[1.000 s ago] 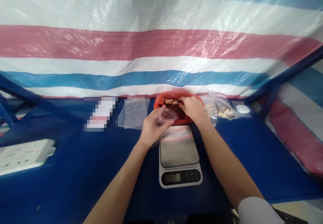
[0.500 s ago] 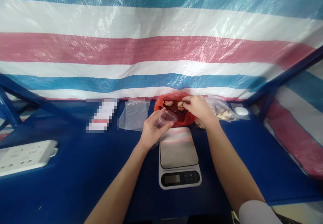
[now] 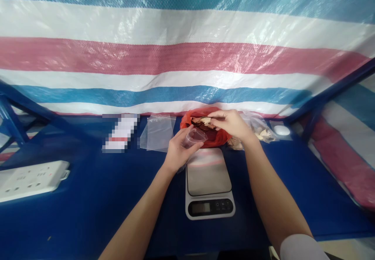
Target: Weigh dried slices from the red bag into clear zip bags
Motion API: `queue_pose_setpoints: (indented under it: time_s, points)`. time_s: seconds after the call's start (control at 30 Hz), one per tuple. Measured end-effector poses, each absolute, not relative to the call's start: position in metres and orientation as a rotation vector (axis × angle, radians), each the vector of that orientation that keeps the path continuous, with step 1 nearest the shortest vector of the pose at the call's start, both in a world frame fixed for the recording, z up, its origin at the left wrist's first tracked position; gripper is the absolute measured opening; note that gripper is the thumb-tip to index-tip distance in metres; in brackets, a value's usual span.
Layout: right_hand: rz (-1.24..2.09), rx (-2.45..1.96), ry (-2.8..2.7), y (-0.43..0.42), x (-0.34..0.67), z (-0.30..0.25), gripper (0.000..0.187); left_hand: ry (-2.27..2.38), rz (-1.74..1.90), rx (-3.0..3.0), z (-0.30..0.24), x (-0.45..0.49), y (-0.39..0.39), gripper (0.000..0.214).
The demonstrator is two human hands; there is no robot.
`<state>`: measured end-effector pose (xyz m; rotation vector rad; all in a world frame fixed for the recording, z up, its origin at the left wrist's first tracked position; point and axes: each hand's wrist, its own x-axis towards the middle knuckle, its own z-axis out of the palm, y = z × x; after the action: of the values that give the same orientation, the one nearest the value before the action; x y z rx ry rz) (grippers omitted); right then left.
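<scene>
Several clear flat bags (image 3: 158,133) lie at the far left of centre, overlapping, with no contents showing; they look unused. To their right, the left hand (image 3: 178,149) grips an upright clear bag (image 3: 195,136), thumb and fingers spread to hold its mouth apart. No pieces can be made out in it, so it seems barely begun, if at all. Beyond it the red bag (image 3: 221,139) gapes, with brown and pale dried pieces inside, so the supply looks far from used up. Near the red bag sits the scale (image 3: 209,176); its display is dark, with no readable figure. The right hand (image 3: 233,124) is closed in a pinch on pale pieces (image 3: 207,121) at the red bag's mouth; how many, I cannot tell. Farther right, filled bags (image 3: 263,131) of pale pieces lie partly behind the right wrist; that share looks already packed.

Around this, a white power strip (image 3: 33,180) rests on the left of the blue worktop (image 3: 102,197), with a pixelated white item (image 3: 120,133) farther back. A sheet (image 3: 187,25) striped blue, white and red hangs along the far side. A white round object (image 3: 281,130) lies far right, near a blue frame bar (image 3: 331,84).
</scene>
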<state>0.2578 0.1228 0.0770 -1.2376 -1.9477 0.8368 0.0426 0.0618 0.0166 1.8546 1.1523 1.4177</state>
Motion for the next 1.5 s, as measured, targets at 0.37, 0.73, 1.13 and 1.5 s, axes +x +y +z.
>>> queue_pose_setpoints:
  time_s: [0.37, 0.73, 1.13, 1.5]
  points:
    - [0.901, -1.136, -2.178, 0.098, 0.242, 0.110, 0.026, 1.133, 1.437, 1.772, 0.017, 0.043, 0.062, 0.060]
    - [0.603, -1.251, -2.434, 0.086, 0.231, 0.124, 0.024, 1.019, 1.469, 1.794, 0.016, 0.044, 0.061, 0.060]
    - [0.581, -1.122, -2.546, 0.078, 0.220, 0.125, 0.022, 0.980, 1.453, 1.888, 0.018, 0.044, 0.059, 0.060]
    - [0.780, -1.092, -2.499, 0.078, 0.227, 0.129, 0.022, 0.975, 1.460, 1.883, 0.019, 0.043, 0.059, 0.059]
